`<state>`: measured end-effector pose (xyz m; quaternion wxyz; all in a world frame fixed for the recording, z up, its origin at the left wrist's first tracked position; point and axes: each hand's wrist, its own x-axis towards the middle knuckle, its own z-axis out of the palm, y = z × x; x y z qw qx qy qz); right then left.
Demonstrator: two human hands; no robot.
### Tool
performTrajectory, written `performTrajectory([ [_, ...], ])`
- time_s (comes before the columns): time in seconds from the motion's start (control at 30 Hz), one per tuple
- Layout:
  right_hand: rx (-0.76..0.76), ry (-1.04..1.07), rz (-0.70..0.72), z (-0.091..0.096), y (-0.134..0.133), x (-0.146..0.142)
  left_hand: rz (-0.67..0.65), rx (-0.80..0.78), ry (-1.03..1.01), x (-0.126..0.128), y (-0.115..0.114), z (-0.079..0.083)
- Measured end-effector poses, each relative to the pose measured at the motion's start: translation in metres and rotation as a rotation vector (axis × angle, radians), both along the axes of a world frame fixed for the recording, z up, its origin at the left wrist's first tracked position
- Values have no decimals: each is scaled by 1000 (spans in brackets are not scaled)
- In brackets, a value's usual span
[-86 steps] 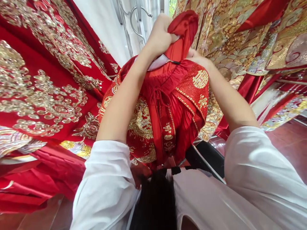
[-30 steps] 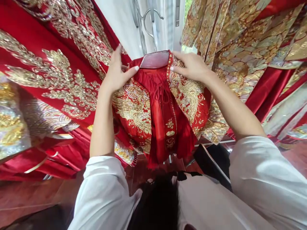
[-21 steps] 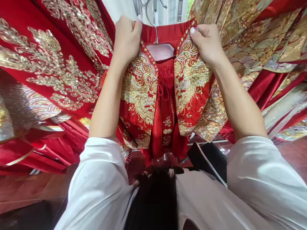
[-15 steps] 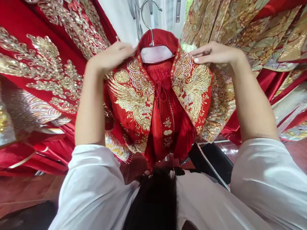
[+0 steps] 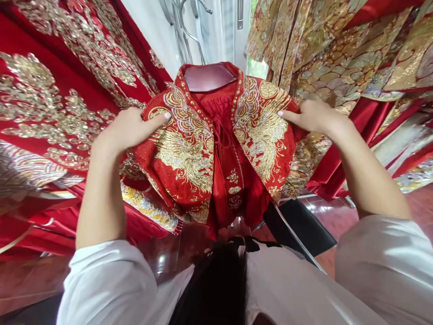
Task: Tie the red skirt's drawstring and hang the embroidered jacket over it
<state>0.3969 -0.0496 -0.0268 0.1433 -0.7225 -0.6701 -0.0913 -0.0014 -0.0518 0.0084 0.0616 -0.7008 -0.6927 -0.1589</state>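
Observation:
A red jacket (image 5: pixel 189 149) with gold embroidery hangs in front of me on a hanger (image 5: pixel 207 76) with a metal hook. Under the open front shows a red pleated skirt (image 5: pixel 233 180) with a tied cord. My left hand (image 5: pixel 130 128) grips the jacket's left shoulder, thumb on top of the cloth. My right hand (image 5: pixel 313 116) pinches the right shoulder edge. Both arms wear white sleeves pushed up.
Red garments with gold embroidery (image 5: pixel 61 104) hang close on the left. Gold and red robes (image 5: pixel 338 58) hang on the right. A window frame (image 5: pixel 237 27) stands behind. A black object (image 5: pixel 301 225) lies on the shiny red-brown floor (image 5: pixel 338 216) below.
My hands draped the jacket over the hanger, set its collar around the hanger's neck, then slid outward and down from the collar to the two shoulders.

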Motion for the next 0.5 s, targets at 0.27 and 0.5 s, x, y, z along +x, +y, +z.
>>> performTrajectory([
  [0.27,229,83,715,37,43,-66,-681,243,-218,30,51,20],
  [0.5,347,304,689,55,53,-115,-738,358,-514,39,38,19],
])
